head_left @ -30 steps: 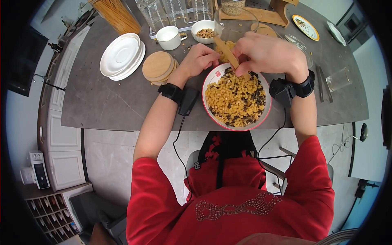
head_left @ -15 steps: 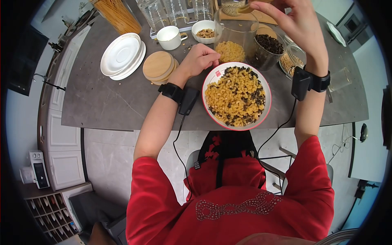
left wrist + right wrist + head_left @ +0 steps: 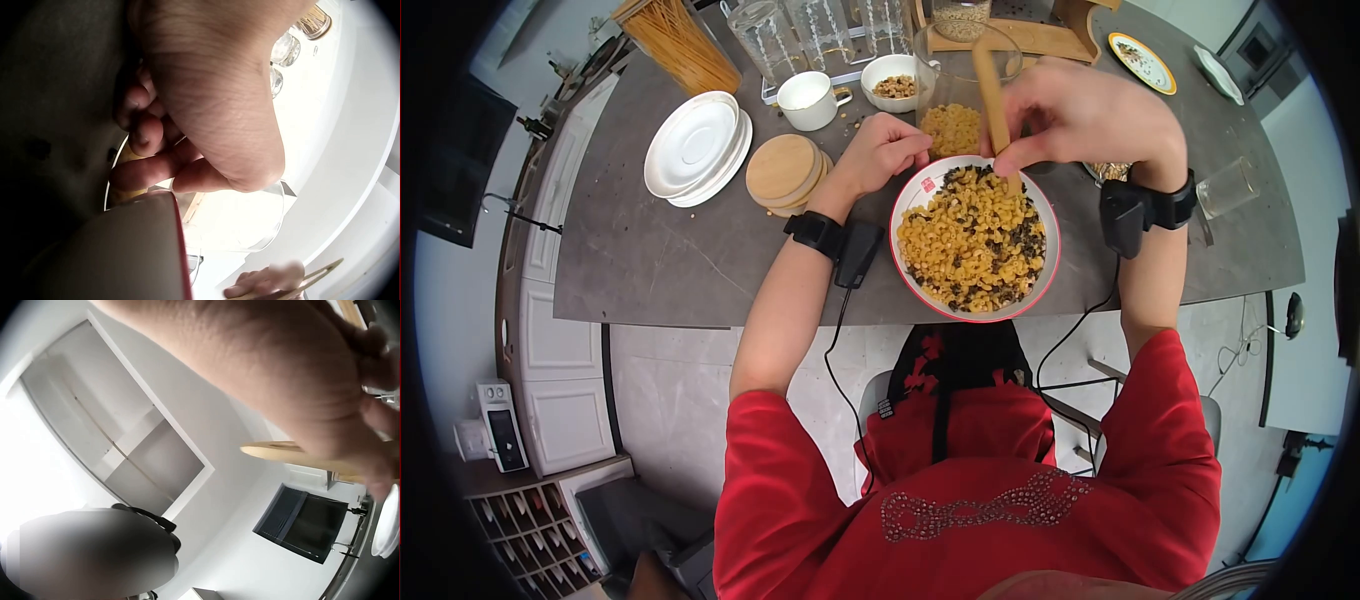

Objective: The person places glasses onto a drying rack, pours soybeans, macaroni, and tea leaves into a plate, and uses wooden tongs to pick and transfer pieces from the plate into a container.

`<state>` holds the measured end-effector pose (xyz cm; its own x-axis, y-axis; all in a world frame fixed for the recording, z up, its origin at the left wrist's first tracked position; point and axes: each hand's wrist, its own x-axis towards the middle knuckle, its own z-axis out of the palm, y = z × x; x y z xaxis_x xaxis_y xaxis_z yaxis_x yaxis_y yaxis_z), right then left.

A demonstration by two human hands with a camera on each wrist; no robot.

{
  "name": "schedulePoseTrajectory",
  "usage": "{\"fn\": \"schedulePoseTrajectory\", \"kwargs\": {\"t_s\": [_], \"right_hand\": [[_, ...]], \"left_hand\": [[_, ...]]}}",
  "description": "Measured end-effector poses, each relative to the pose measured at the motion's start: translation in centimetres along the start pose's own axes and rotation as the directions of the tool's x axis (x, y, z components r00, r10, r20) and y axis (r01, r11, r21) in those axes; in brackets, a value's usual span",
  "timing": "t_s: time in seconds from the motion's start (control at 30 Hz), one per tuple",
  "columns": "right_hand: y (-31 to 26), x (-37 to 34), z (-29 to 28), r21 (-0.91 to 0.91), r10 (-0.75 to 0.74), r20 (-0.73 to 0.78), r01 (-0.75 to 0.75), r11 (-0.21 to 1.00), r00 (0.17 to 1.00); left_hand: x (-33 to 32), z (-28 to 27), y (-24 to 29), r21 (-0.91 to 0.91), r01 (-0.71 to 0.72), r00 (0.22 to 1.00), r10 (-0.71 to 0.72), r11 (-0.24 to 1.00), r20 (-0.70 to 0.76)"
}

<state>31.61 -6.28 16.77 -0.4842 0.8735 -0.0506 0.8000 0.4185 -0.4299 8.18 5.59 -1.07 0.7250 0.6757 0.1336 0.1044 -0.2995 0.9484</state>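
Observation:
A white bowl (image 3: 909, 206) with a red rim, full of yellow pasta and dark bits, stands near the table's front edge. Curled fingers of my left hand (image 3: 885, 152) rest at its far-left rim; the left wrist view shows the thumb and index finger right at the rim. Over the bowl, my right hand (image 3: 1095, 115) holds light wooden tongs (image 3: 992, 90), whose lower tips reach the food at the far rim. Behind the bowl a clear glass container (image 3: 960, 85) has yellow pasta (image 3: 952, 128) inside. The jar of dark bits is hidden behind my right hand.
Left of the hands lie wooden coasters (image 3: 783, 168) and stacked white saucers (image 3: 698, 145). A white cup (image 3: 807, 100) and a small bowl of nuts (image 3: 890, 83) stand farther back. On the right are a glass tumbler (image 3: 1228, 188) and an orange-rimmed plate (image 3: 1142, 62).
My right hand goes from the bowl up to the far right, then comes back over the bowl with the tongs pointing down. My left hand stays at the rim.

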Motion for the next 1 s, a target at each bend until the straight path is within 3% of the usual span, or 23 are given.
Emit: {"fn": "schedulePoseTrajectory", "kwargs": {"t_s": [0.13, 0.2, 0.3, 0.47, 0.67, 0.73, 0.77, 0.8, 0.87, 0.9, 0.93, 1.0], "right_hand": [[-0.9, 1.2, 1.1, -0.091, 0.091, 0.029, -0.088, 0.992, 0.995], [-0.8, 1.4, 2.3, -0.125, -0.051, 0.005, 0.052, 0.991, 0.999], [-1.3, 1.9, 3.0, -0.14, -0.018, 0.044, 0.025, 0.99, 0.999], [-1.1, 2.2, 4.0, -0.182, 0.043, 0.065, -0.031, 0.983, 0.997], [-0.7, 2.1, 3.7, -0.181, -0.07, 0.029, 0.075, 0.981, 0.997], [-0.7, 1.5, 2.5, -0.144, -0.183, -0.055, 0.173, 0.974, 0.982], [-0.2, 1.2, 2.2, -0.247, -0.308, -0.159, 0.264, 0.932, 0.938], [-0.1, 1.2, 1.5, -0.246, -0.314, -0.152, 0.272, 0.93, 0.937], [-0.3, 1.1, -0.4, -0.148, -0.294, -0.302, 0.26, 0.954, 0.907], [1.1, 1.5, -0.3, -0.136, -0.362, -0.488, 0.34, 0.931, 0.794], [0.2, 1.2, -0.7, -0.137, -0.361, -0.489, 0.339, 0.931, 0.794], [-2.3, 0.2, -1.9, -0.049, -0.098, -0.699, 0.089, 0.995, 0.709]], "left_hand": [[-0.1, -0.1, 0.2, -0.03, 0.017, 1.0, -0.017, 0.999, 0.009], [0.0, 0.0, 0.1, -0.022, 0.011, 1.0, -0.011, 1.0, 0.009], [-0.2, 0.1, 0.1, -0.044, -0.029, 0.999, 0.028, 0.999, -0.032], [-0.2, 0.0, 0.4, -0.041, -0.087, 0.996, 0.087, 0.995, 0.019], [-0.4, 0.4, 0.8, -0.011, -0.042, 0.999, 0.042, 0.999, -0.03], [-0.1, 0.2, 0.6, 0.003, -0.025, 1.0, 0.025, 1.0, -0.015], [0.0, 0.1, 0.5, 0.023, -0.01, 1.0, 0.01, 1.0, 0.002], [-0.1, 0.0, 0.3, 0.02, -0.007, 1.0, 0.007, 1.0, -0.007], [-0.1, 0.1, 0.3, -0.01, 0.013, 1.0, -0.013, 1.0, -0.007], [-0.1, 0.1, 0.3, -0.011, 0.013, 1.0, -0.013, 1.0, -0.008], [-0.1, 0.1, 0.2, -0.002, -0.001, 1.0, 0.001, 1.0, -0.005], [0.0, 0.2, 0.1, 0.007, -0.016, 1.0, 0.016, 1.0, 0.001]]}}
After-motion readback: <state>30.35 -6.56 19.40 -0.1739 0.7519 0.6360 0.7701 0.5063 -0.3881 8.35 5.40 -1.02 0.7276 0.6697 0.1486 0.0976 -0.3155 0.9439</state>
